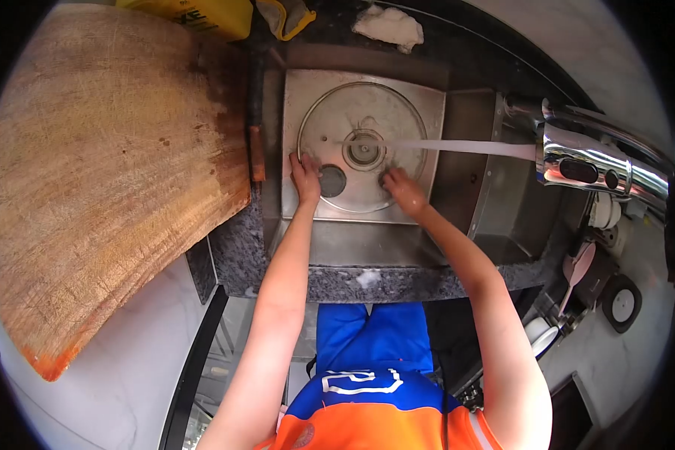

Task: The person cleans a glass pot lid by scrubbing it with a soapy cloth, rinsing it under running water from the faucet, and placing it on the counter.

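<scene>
A square, light metal plate (405, 208) with a round raised ring lies in the sink. Near its middle is a round fitting (364, 150), where a stream of water lands. My left hand (305, 178) touches the plate's left side, fingers stretched out, beside a dark grey round disc or opening (332, 181); I cannot tell which. On the lower right of the ring, my right hand (405, 192) presses down with fingers curled together. Something small and dark shows at its fingertips, too hidden to name.
A chrome faucet (607, 169) reaches in from the right, water running. To the left is a large wooden board (120, 127). A yellow container (210, 15), a yellow-edged cloth (285, 19) and a white crumpled lump (390, 28) sit behind the sink (352, 244).
</scene>
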Motion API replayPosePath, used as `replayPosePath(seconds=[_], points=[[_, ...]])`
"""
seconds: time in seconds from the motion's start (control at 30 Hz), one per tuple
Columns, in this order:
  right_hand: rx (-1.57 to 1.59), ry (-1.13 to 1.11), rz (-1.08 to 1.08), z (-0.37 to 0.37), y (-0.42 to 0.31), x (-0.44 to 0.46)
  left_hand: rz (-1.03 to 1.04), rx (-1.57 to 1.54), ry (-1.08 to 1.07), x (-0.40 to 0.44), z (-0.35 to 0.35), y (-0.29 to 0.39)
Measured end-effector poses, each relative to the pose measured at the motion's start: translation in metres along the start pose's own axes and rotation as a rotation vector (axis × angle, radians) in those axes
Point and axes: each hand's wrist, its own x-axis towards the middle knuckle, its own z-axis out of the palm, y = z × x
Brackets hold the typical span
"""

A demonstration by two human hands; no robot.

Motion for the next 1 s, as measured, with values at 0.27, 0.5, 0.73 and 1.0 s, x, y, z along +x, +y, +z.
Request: replayPosePath(seconds=[0.27,0.5,0.73,1.0], points=[[-0.075,0.108,0.287,-0.024,0.056,0.101,0.118,0.027,-0.001,0.011,-0.001,-0.006],[0.228,-0.163,-0.112,0.001,-0.036,-0.002,0.11,-0.043,-0.003,0.018,0.003,-0.011],[-0.008,-0.104,0.285,-0.019,0.054,0.064,0.109,-0.068,-0.031,0.011,0.001,0.004],[0.213,-0.044,-0.105,0.02,-0.05,-0.014,0.061,-0.04,-0.042,0.018,-0.002,-0.011]])
